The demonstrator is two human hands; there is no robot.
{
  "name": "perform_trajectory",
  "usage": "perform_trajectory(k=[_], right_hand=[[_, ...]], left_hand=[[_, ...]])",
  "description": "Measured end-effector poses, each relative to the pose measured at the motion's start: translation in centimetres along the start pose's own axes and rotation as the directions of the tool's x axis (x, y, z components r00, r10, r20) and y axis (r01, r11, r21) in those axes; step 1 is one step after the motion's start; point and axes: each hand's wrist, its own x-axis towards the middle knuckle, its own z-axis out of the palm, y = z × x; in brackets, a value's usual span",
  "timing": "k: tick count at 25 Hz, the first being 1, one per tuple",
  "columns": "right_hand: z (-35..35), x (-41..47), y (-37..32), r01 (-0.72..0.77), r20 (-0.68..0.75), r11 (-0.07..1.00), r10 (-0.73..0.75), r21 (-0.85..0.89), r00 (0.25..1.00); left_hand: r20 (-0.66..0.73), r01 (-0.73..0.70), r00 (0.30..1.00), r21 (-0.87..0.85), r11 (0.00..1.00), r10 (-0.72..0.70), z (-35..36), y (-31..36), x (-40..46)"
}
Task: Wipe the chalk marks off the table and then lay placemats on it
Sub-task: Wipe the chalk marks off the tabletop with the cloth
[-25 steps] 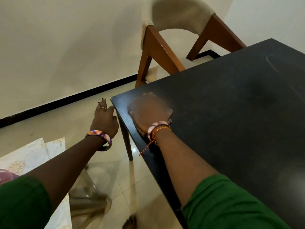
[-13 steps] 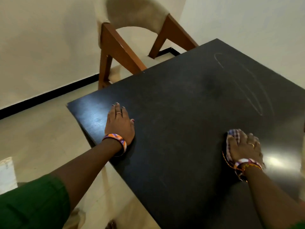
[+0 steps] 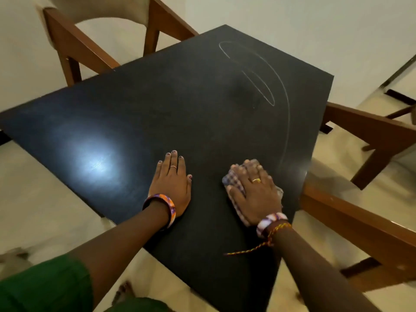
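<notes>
A black square table (image 3: 139,113) fills the middle of the view. White chalk marks (image 3: 265,75) loop across its far right part, and one long curve runs down toward the right edge. My right hand (image 3: 255,191) presses flat on a checked cloth (image 3: 234,188) near the table's right front edge, just left of the curve's lower end. My left hand (image 3: 172,184) lies flat on the table beside it, fingers together, holding nothing. No placemats are in view.
A wooden chair with a beige back (image 3: 74,41) stands at the table's far left side. Another wooden chair (image 3: 364,199) stands close against the right side. Pale floor tiles surround the table, and my foot (image 3: 123,291) shows below its near corner.
The view has swung right, showing more of the table. My right hand with the cloth slid from the left corner to the right front area. My left hand moved from the table's edge onto the top.
</notes>
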Motion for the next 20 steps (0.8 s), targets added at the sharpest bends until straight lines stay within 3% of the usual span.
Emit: perform_trajectory(k=[3, 5, 7, 10, 16, 20], right_hand=[[-0.8, 1.2, 5.1, -0.148, 0.068, 0.987, 0.144, 0.056, 0.987], [-0.5, -0.9, 4.9, -0.080, 0.016, 0.995, 0.079, 0.052, 0.997], [0.1, -5.3, 3.5, 0.093, -0.021, 0.994, -0.092, 0.060, 0.996], [0.3, -8.6, 4.3, 0.278, 0.010, 0.957, -0.280, 0.084, 0.960], [-0.6, -1.7, 8.5, 0.037, 0.030, 0.998, -0.038, 0.047, 0.999], [1.0, -6.9, 6.8, 0.210, -0.070, 0.975, -0.205, 0.076, 0.976]], left_hand=[[0.007, 0.004, 1.000, 0.004, 1.000, -0.004, 2.1, 5.2, -3.7], [0.007, -0.003, 1.000, 0.013, 1.000, 0.003, 3.2, 8.1, -5.6], [-0.007, 0.006, 1.000, 0.000, 1.000, -0.006, 3.9, 9.5, -6.6], [-0.038, 0.025, 0.999, -0.031, 0.999, -0.026, 4.0, 9.7, -7.0], [-0.083, 0.042, 0.996, -0.055, 0.998, -0.046, 4.1, 9.6, -6.7], [-0.123, 0.074, 0.989, -0.053, 0.996, -0.080, 4.3, 9.5, -6.2]])
